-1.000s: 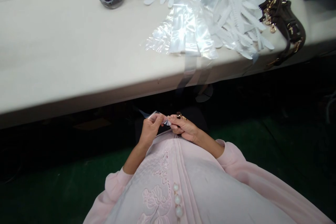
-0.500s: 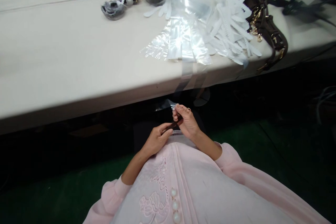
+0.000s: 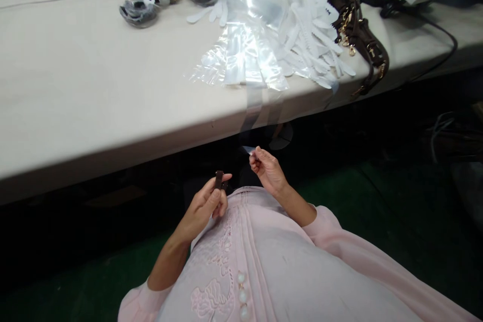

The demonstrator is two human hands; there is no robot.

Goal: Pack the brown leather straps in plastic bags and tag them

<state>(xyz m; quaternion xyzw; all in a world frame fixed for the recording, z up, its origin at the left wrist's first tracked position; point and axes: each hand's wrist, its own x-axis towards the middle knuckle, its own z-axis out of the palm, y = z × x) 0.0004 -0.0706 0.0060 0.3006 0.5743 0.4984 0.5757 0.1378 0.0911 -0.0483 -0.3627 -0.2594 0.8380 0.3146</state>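
My left hand [image 3: 202,206] is closed on a short dark brown strap piece [image 3: 219,179], whose end sticks up between the fingers. To its right, my right hand [image 3: 269,173] pinches a bit of clear plastic film [image 3: 248,150]. Both hands are held apart in front of my waist, below the table edge. On the table above them lie clear plastic sleeves [image 3: 236,60], some hanging over the edge. White serrated tie strips [image 3: 313,45] are heaped beside the sleeves.
Dark rolled straps in film [image 3: 139,13] lie at the back left of the white table [image 3: 75,85]. Brown straps with gold buckles [image 3: 366,43] hang over its edge at the right. A black cable [image 3: 449,35] runs at the far right.
My hands have moved apart. The left one has gone left with the brown strap piece, now turned upright, while the right keeps its pinch on the film. The view has shifted slightly.
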